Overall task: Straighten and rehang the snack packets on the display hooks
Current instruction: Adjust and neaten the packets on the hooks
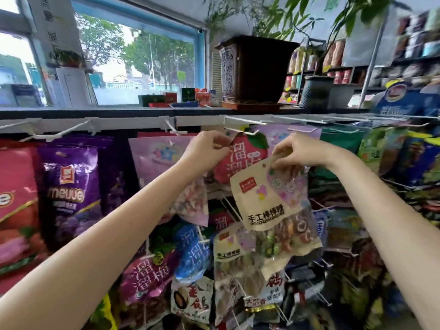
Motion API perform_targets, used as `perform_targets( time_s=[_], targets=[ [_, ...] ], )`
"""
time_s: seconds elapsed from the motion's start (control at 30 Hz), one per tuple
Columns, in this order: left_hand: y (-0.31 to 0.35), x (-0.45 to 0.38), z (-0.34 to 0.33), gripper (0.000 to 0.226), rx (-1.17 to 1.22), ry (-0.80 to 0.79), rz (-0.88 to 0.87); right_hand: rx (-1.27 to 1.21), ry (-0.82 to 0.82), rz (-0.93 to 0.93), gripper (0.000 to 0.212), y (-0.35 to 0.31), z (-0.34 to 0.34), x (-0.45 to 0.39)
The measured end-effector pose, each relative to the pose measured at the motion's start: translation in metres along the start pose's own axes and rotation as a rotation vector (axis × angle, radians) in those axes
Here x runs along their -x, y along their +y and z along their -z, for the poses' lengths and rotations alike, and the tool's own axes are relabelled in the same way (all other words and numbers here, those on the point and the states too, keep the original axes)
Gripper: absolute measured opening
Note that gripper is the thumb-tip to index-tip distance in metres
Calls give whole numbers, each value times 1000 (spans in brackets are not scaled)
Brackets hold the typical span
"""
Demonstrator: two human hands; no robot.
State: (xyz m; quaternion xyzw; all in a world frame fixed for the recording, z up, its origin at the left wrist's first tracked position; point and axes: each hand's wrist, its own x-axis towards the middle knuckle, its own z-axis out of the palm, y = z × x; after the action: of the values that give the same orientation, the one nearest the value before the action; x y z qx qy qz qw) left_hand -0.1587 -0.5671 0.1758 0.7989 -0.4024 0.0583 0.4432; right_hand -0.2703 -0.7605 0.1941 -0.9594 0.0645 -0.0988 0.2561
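Reaching up from the bottom corners of the view, two bare forearms meet at a beige lollipop packet [269,198], the landmark for everything else. The right hand [297,151] pinches this packet at its top edge, fingers curled down over the upper right corner beside the small hang hole, so the packet hangs tilted, its left side dropped lower. The left hand [209,148], up and to the left of the beige packet, has its fingertips curled and pinched together at the edge of a red strawberry-shaped packet [240,158]; it seems to grip either that packet's rim or the white hook [247,132] tip there, but motion blur hides which. The red packet hangs directly behind the beige packet's upper left corner, on that white hook.

Below the beige packet hangs a second, smaller beige packet [228,251] of the same design, partly overlapped by it. Left of the landmark, a pale purple packet [162,158] with a star hangs behind the left wrist, and further left a dark purple packet [71,194] and a red one at the frame edge. Above and behind the beige packet, a dark brown plant pot [252,70] stands on the shelf top [119,113], with a window [142,63] beyond to its left.
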Motion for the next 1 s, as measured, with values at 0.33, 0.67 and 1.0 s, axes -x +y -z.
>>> perform_targets(
  time_s=[0.33,0.67,1.0],
  targets=[
    [22,-82,-61,12,-244,170,178,-134,85,19,21,67,48,-9],
    [32,-73,-65,4,-227,272,127,255,248,29,22,93,53,-22],
    [39,-18,-25,9,-603,6,91,330,347,228,25,54,41,-29]
  ],
)
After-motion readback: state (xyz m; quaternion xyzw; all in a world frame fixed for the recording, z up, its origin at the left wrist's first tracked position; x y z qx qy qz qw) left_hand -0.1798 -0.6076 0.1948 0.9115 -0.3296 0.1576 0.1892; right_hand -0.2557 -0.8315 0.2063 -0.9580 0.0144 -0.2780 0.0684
